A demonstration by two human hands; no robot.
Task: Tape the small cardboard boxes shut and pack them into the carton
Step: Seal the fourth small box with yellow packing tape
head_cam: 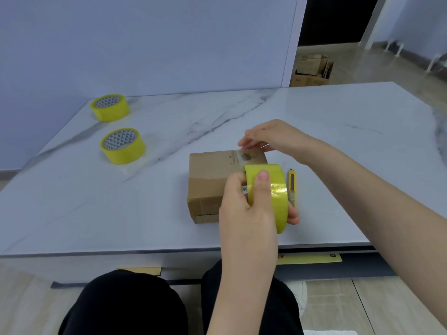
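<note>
**A:** What does the person work on?

**B:** A white, grey-veined table (338, 131) against a pale wall (169, 44). Past its 1 o'clock corner there is tan floor (387, 61) with a carton (312, 71) holding cardboard.

**A:** And the box?

**B:** The box (210, 175) is brown with its flaps down, and lies near the table's 6 o'clock edge. The right hand (273, 136) pinches a clear strip (246, 155) at the box's 12 o'clock edge. The left hand (242, 209) grips a yellow roll (275, 194) over the box's right half, thumb on its outer face.

**A:** What is around it?

**B:** A knife (292, 184) lies just beside the box at 3 o'clock. A spare roll (123, 145) and a second spare roll (110, 107) sit at 10 o'clock, well apart from it. The tabletop runs wide toward 9 and 2 o'clock, and the front edge is near.
</note>
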